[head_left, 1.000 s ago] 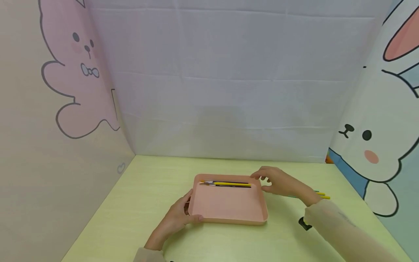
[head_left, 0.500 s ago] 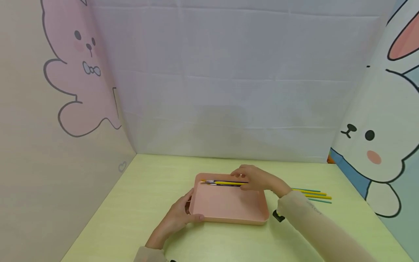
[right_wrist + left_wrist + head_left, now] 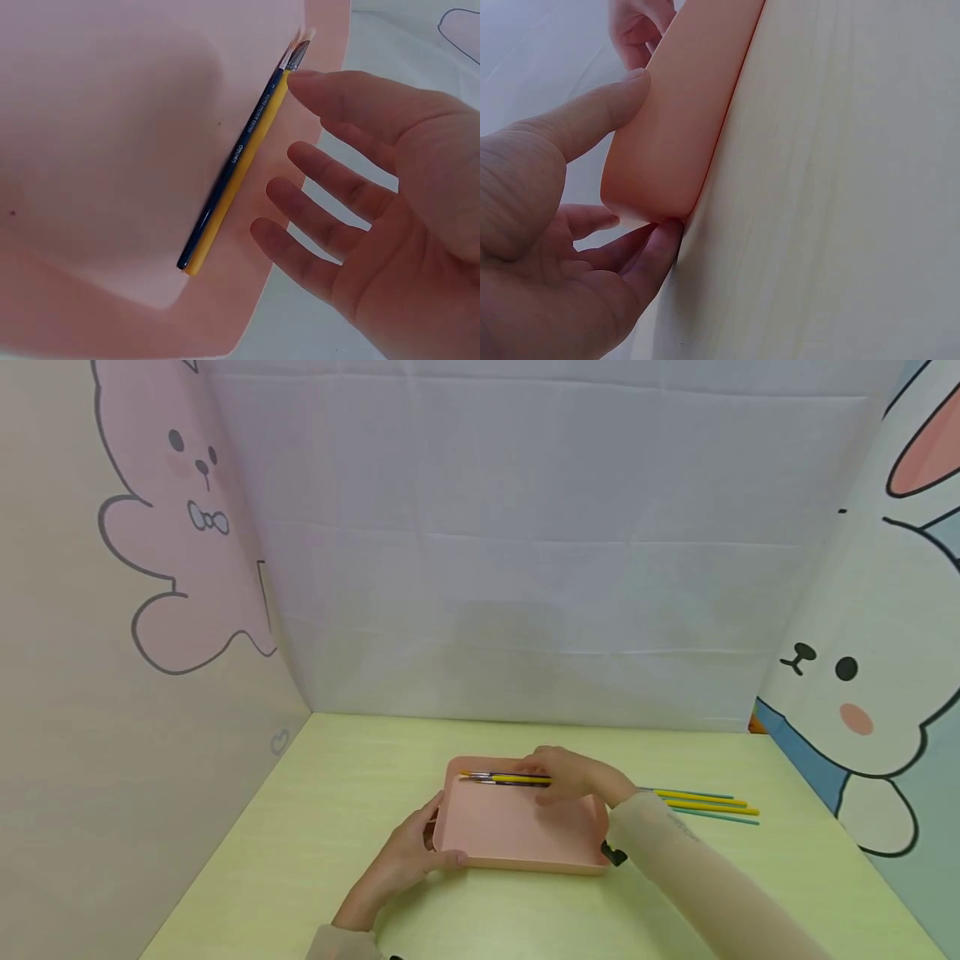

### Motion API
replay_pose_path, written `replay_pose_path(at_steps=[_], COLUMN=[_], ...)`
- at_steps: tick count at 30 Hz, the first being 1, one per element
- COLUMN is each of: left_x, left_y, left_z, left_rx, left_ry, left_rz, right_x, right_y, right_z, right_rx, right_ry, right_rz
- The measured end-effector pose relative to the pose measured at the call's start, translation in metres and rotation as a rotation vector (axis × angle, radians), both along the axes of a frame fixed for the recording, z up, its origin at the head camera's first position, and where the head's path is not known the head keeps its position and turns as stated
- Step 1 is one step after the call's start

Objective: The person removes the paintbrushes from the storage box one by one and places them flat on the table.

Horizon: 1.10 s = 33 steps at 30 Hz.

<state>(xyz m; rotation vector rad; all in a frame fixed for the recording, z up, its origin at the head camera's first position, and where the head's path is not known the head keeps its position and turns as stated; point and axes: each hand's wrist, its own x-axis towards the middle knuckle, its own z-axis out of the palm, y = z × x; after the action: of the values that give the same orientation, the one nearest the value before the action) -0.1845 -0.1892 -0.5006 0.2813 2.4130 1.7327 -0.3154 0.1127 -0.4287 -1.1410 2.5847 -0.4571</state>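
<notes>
Hands: left (image 3: 408,852) gripping pink tray (image 3: 495,827), right (image 3: 573,775) spread over slim navy and yellow brushes (image 3: 238,166)

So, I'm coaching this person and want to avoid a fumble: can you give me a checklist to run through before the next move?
1. Left hand holds the tray: ok; it grips the near left corner.
2. Tray sits flat on the table: cannot tell; the left fingers cover part of its lower edge.
3. Brushes within the rim: ok; they lie side by side inside.
4. Right hand has gripped the brushes: not ok; its fingers are spread and hold nothing.
5. Sticks at the right are apart from the tray: cannot tell; the right arm hides their near ends.
</notes>
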Motion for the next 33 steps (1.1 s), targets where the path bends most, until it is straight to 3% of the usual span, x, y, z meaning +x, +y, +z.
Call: replay_pose_path(at_steps=[11, 19, 33], left_x=[-0.002, -0.001, -0.003], left_y=[-0.001, 0.0, -0.003], left_z=[-0.001, 0.0, -0.002], left_rx=[0.012, 0.007, -0.018], left_ry=[0.002, -0.002, 0.015], left_rz=[-0.014, -0.018, -0.037], right_x=[-0.004, -0.003, -0.004], right_y=[-0.008, -0.007, -0.008], right_z=[-0.005, -0.011, -0.011], right_rx=[-0.038, -0.053, -0.027], right_ry=[-0.027, -0.077, -0.035], right_rz=[0.027, -0.03, 0.018])
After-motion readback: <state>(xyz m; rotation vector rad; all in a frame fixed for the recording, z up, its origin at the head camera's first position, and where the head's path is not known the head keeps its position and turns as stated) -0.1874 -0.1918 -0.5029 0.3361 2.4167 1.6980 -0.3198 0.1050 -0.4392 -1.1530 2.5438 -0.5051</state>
